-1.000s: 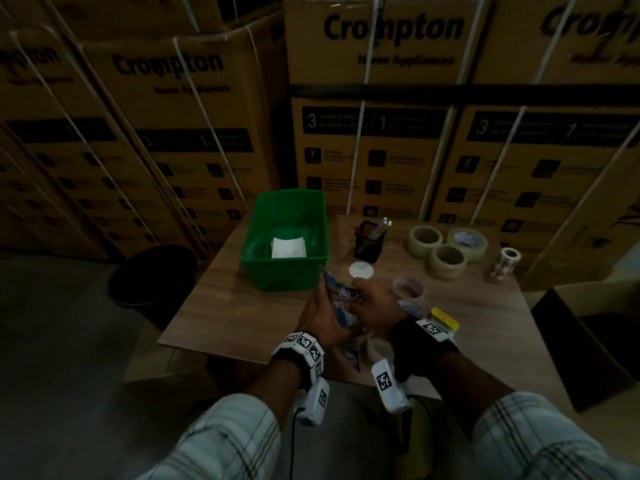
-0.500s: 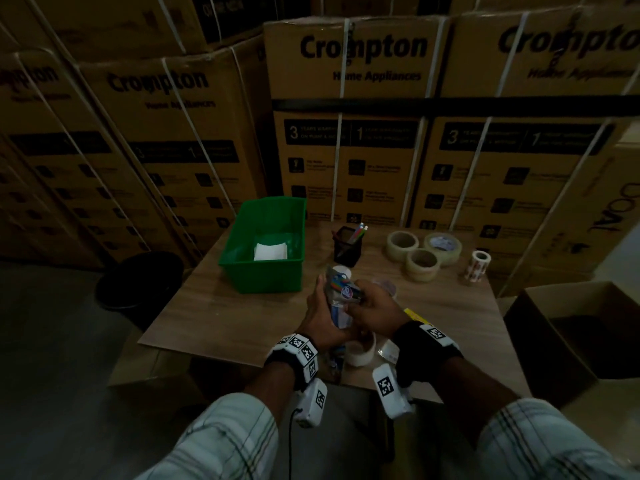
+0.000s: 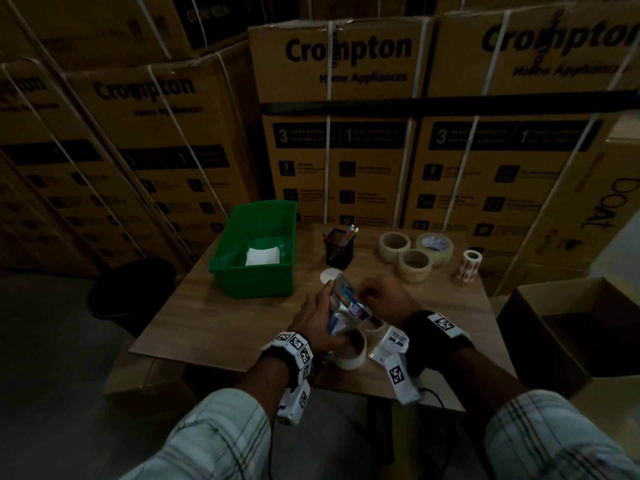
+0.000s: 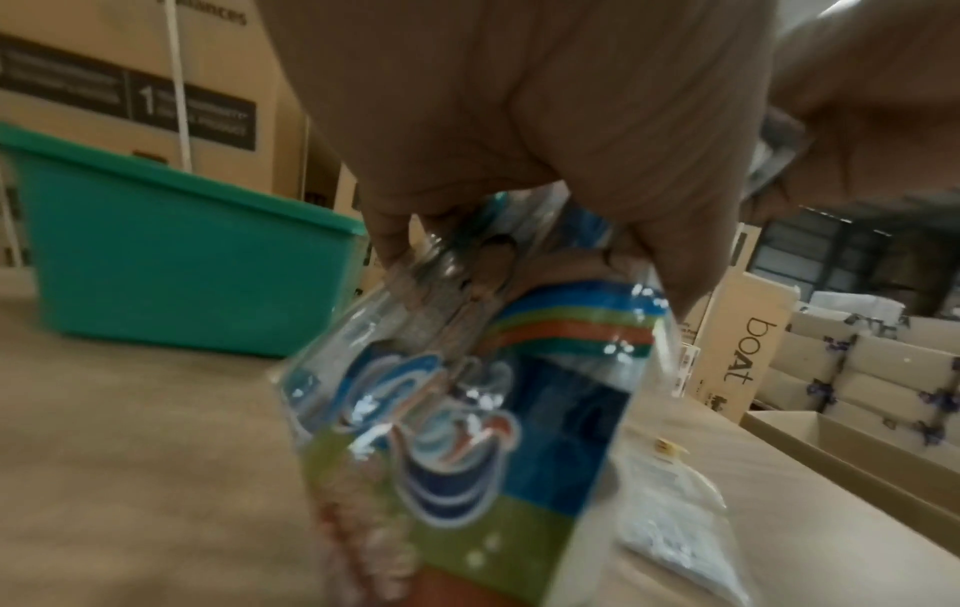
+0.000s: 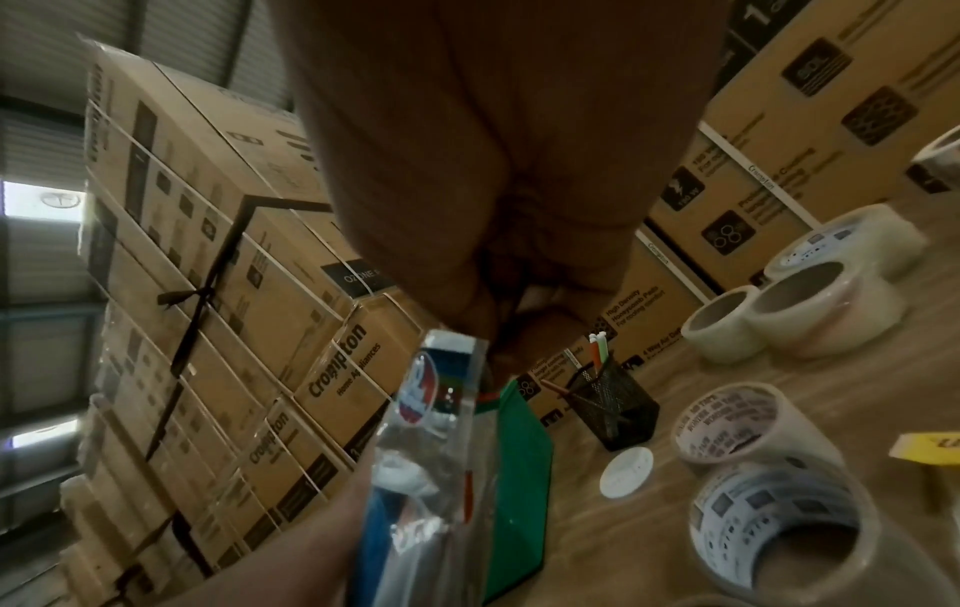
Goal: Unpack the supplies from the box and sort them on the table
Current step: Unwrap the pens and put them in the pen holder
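A clear plastic packet [image 3: 346,303] with a blue, green and rainbow print is held over the near middle of the wooden table [image 3: 221,323]. My left hand [image 3: 320,315] grips its lower part from the left, fingers curled round it. My right hand [image 3: 372,294] pinches its upper end from the right. In the left wrist view the packet [image 4: 467,431] hangs tilted below the curled fingers [image 4: 519,143]. The right wrist view shows the packet [image 5: 431,451] edge-on under my right hand [image 5: 493,185]. What is inside the packet is blurred.
A green bin [image 3: 256,251] with a white pad stands at the back left. A black mesh pen holder [image 3: 338,252], a white disc [image 3: 329,274], tape rolls [image 3: 414,252] and a label roll [image 3: 470,265] stand behind. More tape [image 3: 351,351] and a small bag [image 3: 393,341] lie under my hands. An open cardboard box [image 3: 568,327] is on the right.
The packet has been tipped up and turned between both hands, which stay over the same spot. The head view has swung a little to the right.
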